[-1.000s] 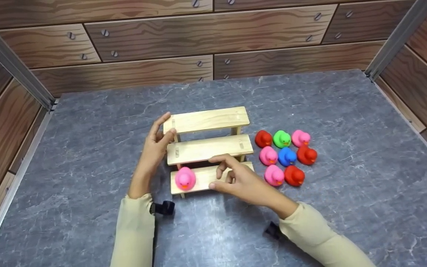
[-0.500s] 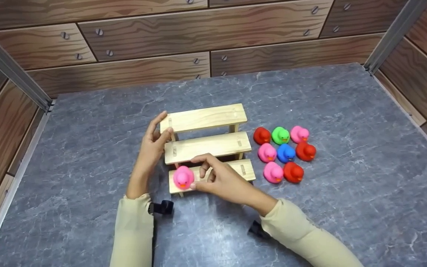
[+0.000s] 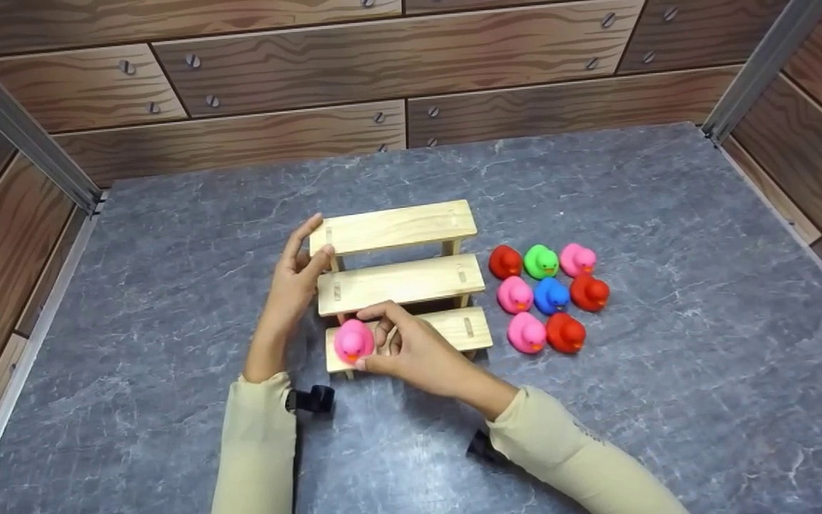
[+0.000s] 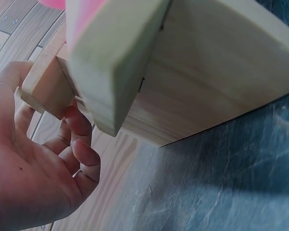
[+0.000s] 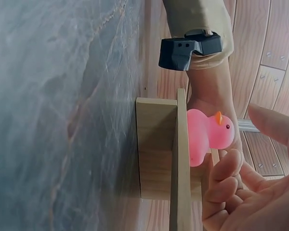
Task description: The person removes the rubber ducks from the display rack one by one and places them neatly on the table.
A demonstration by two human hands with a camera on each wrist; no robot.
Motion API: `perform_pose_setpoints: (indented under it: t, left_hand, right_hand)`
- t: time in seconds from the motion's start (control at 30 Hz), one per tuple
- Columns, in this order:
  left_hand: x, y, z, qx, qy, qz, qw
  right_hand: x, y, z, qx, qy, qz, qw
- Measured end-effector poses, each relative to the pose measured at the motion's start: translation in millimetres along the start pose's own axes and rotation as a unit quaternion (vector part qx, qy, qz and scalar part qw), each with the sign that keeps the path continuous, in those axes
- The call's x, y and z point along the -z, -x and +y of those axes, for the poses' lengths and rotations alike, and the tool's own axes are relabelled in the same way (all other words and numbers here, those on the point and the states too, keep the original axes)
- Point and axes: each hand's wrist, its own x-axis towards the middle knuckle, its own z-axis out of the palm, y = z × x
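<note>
A three-tier wooden step stand (image 3: 400,283) stands on the dark table. At its upper left end my left hand (image 3: 291,289) grips the top board, thumb over it; the left wrist view shows the board's end (image 4: 50,86) between the fingers. One pink rubber duck (image 3: 354,341) sits upright at the left of the lowest step. Around its right side my right hand (image 3: 422,357) holds thumb and index finger spread, the other fingers curled in. In the right wrist view the thumb (image 5: 274,126) is apart from the duck (image 5: 200,137); whether the index finger touches it is hidden.
Right of the stand several rubber ducks stand grouped on the table: red (image 3: 505,262), green (image 3: 541,261), blue (image 3: 551,295) and pink (image 3: 526,333) ones. Wood-patterned walls (image 3: 297,78) enclose the table at the back and sides.
My right hand has moved left along the lowest step to the pink duck, its thumb and index finger now beside it. My left hand keeps its grip on the stand.
</note>
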Motion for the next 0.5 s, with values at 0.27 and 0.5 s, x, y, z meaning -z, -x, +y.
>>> perform_pose_setpoints:
  t: [0.27, 0.5]
  left_hand:
    - [0.1, 0.9, 0.6, 0.001, 0.009, -0.005, 1.0]
    - [-0.3, 0.8, 0.7, 0.002, 0.01, -0.005, 0.9999]
  right_hand:
    - [-7.6, -2.1, 0.8, -0.005, 0.016, 0.009, 0.9998]
    - [-9.9, -2.6, 2.5, 0.002, 0.021, 0.003, 0.9998]
